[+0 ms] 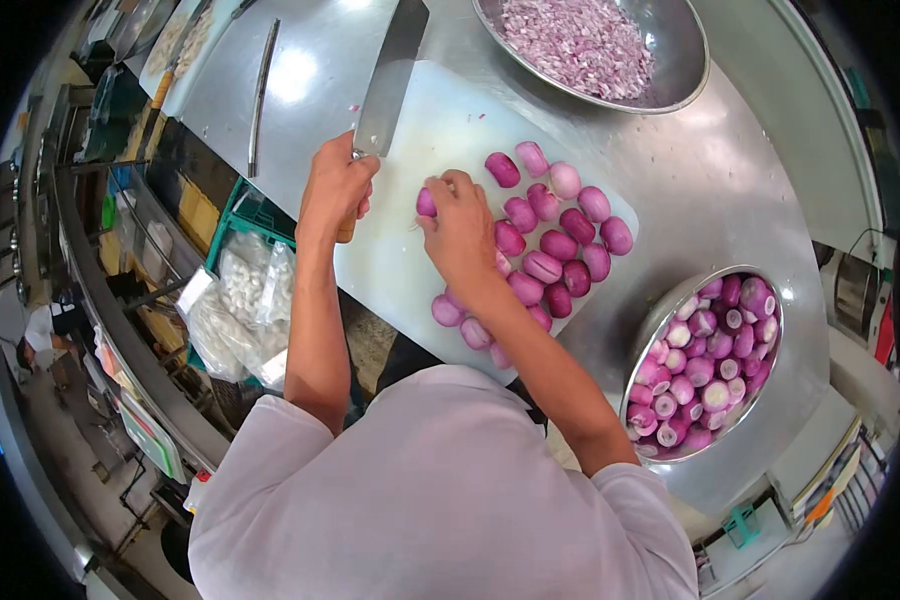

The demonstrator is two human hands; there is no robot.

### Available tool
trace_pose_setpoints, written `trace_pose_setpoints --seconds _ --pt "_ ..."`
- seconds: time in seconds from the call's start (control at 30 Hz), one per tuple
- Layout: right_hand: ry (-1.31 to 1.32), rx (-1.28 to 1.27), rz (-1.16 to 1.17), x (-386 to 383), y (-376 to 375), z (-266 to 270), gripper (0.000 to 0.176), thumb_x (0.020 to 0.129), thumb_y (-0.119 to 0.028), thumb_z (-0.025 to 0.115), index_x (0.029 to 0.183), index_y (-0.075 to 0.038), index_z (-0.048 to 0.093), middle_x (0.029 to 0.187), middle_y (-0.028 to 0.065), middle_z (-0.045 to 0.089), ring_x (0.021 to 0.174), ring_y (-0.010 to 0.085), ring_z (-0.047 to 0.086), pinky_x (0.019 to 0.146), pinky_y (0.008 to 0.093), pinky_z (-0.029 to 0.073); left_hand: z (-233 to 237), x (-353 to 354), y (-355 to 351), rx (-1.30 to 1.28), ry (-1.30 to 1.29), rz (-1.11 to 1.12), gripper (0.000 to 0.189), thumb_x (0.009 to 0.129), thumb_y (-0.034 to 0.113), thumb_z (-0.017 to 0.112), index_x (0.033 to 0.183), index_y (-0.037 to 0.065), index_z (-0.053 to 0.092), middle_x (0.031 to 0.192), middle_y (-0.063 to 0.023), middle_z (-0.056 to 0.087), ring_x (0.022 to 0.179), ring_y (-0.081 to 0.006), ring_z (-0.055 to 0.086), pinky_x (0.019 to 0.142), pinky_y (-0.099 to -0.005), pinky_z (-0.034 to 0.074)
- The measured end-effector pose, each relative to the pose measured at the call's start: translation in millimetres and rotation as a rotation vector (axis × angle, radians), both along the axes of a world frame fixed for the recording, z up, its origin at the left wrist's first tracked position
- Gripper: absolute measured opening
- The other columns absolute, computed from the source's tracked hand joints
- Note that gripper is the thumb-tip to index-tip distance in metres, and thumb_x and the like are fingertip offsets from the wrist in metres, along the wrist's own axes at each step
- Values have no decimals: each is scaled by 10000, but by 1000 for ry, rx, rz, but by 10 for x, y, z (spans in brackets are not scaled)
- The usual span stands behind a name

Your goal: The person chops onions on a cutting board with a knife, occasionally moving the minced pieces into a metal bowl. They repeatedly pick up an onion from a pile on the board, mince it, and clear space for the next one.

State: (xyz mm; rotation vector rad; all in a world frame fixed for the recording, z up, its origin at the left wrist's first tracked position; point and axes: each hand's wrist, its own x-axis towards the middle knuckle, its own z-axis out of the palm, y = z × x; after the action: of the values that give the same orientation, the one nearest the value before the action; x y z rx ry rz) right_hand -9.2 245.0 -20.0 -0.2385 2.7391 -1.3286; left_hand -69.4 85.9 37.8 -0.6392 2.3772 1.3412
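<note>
Purple onion (426, 202), small and peeled, pinned against the white cutting board (410, 280) by the fingertips of the right hand (460, 228). Fingers curled down over it; hand closed on the onion. Left hand (335, 185) wrapped tight round the handle of a cleaver (388, 85), blade pointing away from the body, lying just beside the held onion. Hands near each other, not touching.

Board: a cluster of peeled onions (560, 245) to the right of the right hand, packed in loose rows, a few more trailing toward the near edge under the forearm.

Desk (710, 190): bare steel, carries the board. Far side, a steel bowl (685, 60) of finely chopped onion. Right of the board, a second steel bowl (650, 330) full of whole peeled onions. Far left on the desk, a long thin steel rod (260, 95).

Below the desk edge, left: green crate (232, 215) with clear plastic bags (240, 295).
</note>
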Motion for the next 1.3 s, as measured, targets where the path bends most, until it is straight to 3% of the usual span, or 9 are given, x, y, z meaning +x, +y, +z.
trace_pose_setpoints --seconds 0.03,0.27,0.43,0.63,0.9,1.3 --pt "0 52 -19 5 21 -7 498 694 -47 808 1163 -27 639 1163 148 574 1064 347 572 883 431 499 6 -2 0 -10 0 -12 189 824 76 515 964 -23 595 560 -67 525 408 -151 514 391 -330 429" --pt "-9 -49 23 37 20 -38 520 679 -74 827 1166 -43 648 1168 114 592 1073 318 565 881 415 505 -43 22 -26 5 41 -27 188 828 84 519 954 -36 591 567 -74 529 413 -161 520 396 -337 432" --pt "68 22 138 62 -13 -36 463 721 -29 757 1161 -48 614 1164 108 564 1072 325 538 861 423 523 -77 59 -41 -9 56 -40 202 821 80 529 967 -44 590 573 -76 534 421 -165 529 400 -337 437" --pt "125 35 103 60 -85 -61 417 728 -10 707 1134 -44 619 1155 110 567 1061 334 536 859 427 524 -56 172 -49 -47 83 -56 217 808 70 530 977 -49 596 570 -78 536 420 -176 535 401 -346 440" --pt "145 52 97 60 -122 -83 404 710 14 707 1099 -28 605 1113 144 561 1033 348 533 844 437 519 14 282 -45 -92 58 -82 239 806 76 530 998 -44 606 557 -94 546 413 -202 537 412 -366 442" --pt "113 -41 86 156 -41 -37 383 742 -12 729 1104 -27 604 1114 149 571 1070 371 522 876 437 508 5 309 -5 -37 42 -61 204 834 74 544 1005 -24 597 575 -71 535 419 -172 525 384 -343 430"
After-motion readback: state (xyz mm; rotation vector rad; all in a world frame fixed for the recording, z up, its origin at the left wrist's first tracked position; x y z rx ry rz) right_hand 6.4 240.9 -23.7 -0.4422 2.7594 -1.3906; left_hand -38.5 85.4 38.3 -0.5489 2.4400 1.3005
